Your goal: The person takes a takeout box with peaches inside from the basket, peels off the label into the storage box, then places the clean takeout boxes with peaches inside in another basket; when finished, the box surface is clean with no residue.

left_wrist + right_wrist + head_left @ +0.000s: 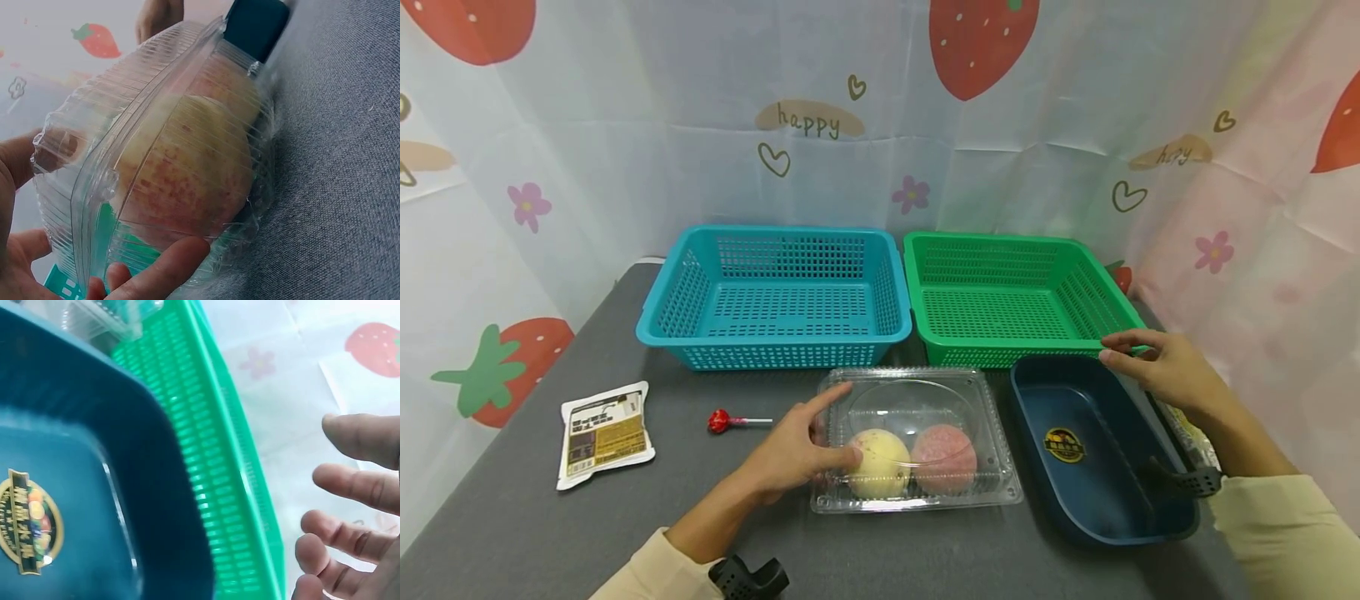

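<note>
A clear plastic clamshell box lies on the table with a yellowish fruit and a pinkish fruit inside; in the left wrist view they resemble peaches. My left hand grips the box by its left side, thumb toward the front and index finger reaching along the lid. To the right stands a dark blue tub with a gold-and-black label. Over its far right corner hovers my right hand, fingers loosely bent and holding nothing, close to the green basket's front rim.
Behind the box stand a blue basket and a green basket, side by side. A red lollipop and a white-and-gold packet lie to the left. Something shiny is partly hidden beyond the tub. A printed curtain hangs behind.
</note>
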Demonstrator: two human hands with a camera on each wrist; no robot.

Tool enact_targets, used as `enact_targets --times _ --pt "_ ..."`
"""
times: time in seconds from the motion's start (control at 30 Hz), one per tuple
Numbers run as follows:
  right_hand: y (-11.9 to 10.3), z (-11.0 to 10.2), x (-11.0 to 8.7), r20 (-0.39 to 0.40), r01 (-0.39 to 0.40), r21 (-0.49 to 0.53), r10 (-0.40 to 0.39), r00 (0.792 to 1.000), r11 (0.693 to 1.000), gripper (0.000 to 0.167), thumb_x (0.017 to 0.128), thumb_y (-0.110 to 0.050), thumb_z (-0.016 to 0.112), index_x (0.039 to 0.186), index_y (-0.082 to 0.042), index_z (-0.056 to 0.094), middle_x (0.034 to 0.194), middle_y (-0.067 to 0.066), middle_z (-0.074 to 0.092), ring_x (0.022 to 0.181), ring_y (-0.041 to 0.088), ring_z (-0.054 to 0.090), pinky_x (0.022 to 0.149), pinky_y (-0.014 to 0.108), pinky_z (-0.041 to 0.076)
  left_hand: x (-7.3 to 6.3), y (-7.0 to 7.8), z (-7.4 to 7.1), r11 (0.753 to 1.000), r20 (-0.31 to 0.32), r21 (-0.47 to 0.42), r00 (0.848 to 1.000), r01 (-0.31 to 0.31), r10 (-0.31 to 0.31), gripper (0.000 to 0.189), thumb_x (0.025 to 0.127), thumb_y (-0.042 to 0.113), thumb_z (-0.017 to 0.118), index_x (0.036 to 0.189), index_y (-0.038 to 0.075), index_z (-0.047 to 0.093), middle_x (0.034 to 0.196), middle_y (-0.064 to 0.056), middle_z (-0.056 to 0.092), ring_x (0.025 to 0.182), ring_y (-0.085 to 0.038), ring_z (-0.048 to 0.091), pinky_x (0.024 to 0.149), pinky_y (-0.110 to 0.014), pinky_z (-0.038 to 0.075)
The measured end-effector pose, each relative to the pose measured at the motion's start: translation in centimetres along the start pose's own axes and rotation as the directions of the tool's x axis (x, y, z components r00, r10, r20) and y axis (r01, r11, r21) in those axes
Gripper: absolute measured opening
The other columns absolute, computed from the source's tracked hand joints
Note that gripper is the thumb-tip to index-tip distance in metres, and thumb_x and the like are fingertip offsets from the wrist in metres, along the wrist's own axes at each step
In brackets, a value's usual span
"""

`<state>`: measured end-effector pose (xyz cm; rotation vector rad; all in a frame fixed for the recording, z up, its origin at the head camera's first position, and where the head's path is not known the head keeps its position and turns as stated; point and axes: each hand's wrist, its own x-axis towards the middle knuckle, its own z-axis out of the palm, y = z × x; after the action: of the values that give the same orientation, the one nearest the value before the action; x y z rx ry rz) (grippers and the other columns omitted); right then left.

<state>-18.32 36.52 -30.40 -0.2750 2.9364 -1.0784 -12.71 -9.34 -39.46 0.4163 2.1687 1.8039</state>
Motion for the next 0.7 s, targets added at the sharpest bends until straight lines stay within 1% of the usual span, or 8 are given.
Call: enact_targets --times 0.07,0.13,0.2,0.27,0.43,0.5,0.6,0.7 --pt "-0.1 -0.3 0.2 -0.030 0.022 -0.017 -0.022 0.999 1.000 0.043 0.096 -0.029 0.062 0.123 0.004 0.061 0.110 0.020 0.062 0.071 0.018 0.056 0.054 0.032 0.048 -0.1 0.0 0.0 1.000 -0.002 0.001 1.000 0.003 -0.003 0.087 0.079 0.011 0.079 0.152 0.015 0.032 0.092 -0.016 0.036 0.059 -0.015 0.040 0.050 -0.031 0.048" --pt "-0.2 -0.6 0.3 -0.052 0.035 -0.037 -0.037 0.998 0.999 0.044 0.097 -0.030 0.061 0.125 0.003 0.060 0.114 0.022 0.060 0.075 0.017 0.056 0.055 0.032 0.048 -0.1 0.1 0.0 1.000 -0.003 0.006 1.000 0.004 -0.004 0.087 0.079 0.012 0.079 0.152 0.015 0.031 0.098 -0.017 0.034 0.060 -0.015 0.040 0.050 -0.030 0.047" --pt "-0.2 -1.0 0.4 -0.067 0.040 -0.059 -0.044 0.997 0.997 0.045 0.097 -0.032 0.060 0.127 0.002 0.059 0.119 0.022 0.057 0.078 0.017 0.055 0.056 0.032 0.048 -0.1 0.1 -0.1 1.000 -0.003 0.011 1.000 0.006 -0.006 0.087 0.079 0.012 0.079 0.152 0.015 0.031 0.100 -0.018 0.034 0.061 -0.015 0.040 0.049 -0.029 0.046" --pt "-0.3 -1.3 0.5 -0.079 0.042 -0.071 -0.047 0.996 0.997 0.047 0.097 -0.033 0.060 0.129 0.001 0.058 0.116 0.022 0.057 0.076 0.017 0.055 0.055 0.032 0.048 -0.1 0.0 -0.1 1.000 0.000 0.014 1.000 0.002 -0.002 0.087 0.080 0.012 0.079 0.152 0.015 0.031 0.100 -0.018 0.034 0.061 -0.015 0.039 0.049 -0.028 0.044" --pt "0.0 -1.8 1.0 -0.120 0.067 -0.091 -0.078 0.990 0.994 0.049 0.096 -0.032 0.061 0.131 0.002 0.056 0.128 0.024 0.048 0.071 0.022 0.051 0.051 0.030 0.045 0.0 -0.2 -0.1 1.000 0.003 0.013 1.000 -0.009 0.009 0.086 0.080 0.011 0.079 0.152 0.015 0.032 0.098 -0.019 0.035 0.061 -0.015 0.038 0.049 -0.026 0.042" --pt "0.2 -1.9 1.2 -0.133 0.069 -0.093 -0.081 0.988 0.993 0.051 0.096 -0.032 0.062 0.132 0.003 0.055 0.133 0.026 0.041 0.074 0.023 0.050 0.052 0.028 0.045 0.0 -0.3 -0.1 1.000 0.004 0.012 1.000 -0.012 0.012 0.086 0.080 0.011 0.079 0.152 0.015 0.032 0.098 -0.019 0.035 0.061 -0.015 0.039 0.049 -0.027 0.043" --pt "0.6 -2.0 1.5 -0.148 0.056 -0.089 -0.069 0.987 0.994 0.052 0.095 -0.032 0.063 0.133 0.003 0.053 0.135 0.027 0.038 0.078 0.022 0.050 0.053 0.026 0.046 0.1 -0.3 -0.1 1.000 0.006 0.013 1.000 -0.014 0.014 0.086 0.079 0.011 0.079 0.151 0.015 0.032 0.098 -0.019 0.036 0.061 -0.015 0.040 0.049 -0.028 0.046" --pt "1.1 -2.1 1.7 -0.156 0.046 -0.099 -0.061 0.986 0.994 0.054 0.095 -0.031 0.063 0.135 0.003 0.051 0.134 0.028 0.035 0.087 0.027 0.050 0.056 0.025 0.046 0.1 -0.3 -0.1 1.000 0.009 0.011 1.000 -0.015 0.014 0.086 0.079 0.011 0.079 0.151 0.015 0.032 0.098 -0.019 0.036 0.062 -0.016 0.041 0.049 -0.029 0.045"
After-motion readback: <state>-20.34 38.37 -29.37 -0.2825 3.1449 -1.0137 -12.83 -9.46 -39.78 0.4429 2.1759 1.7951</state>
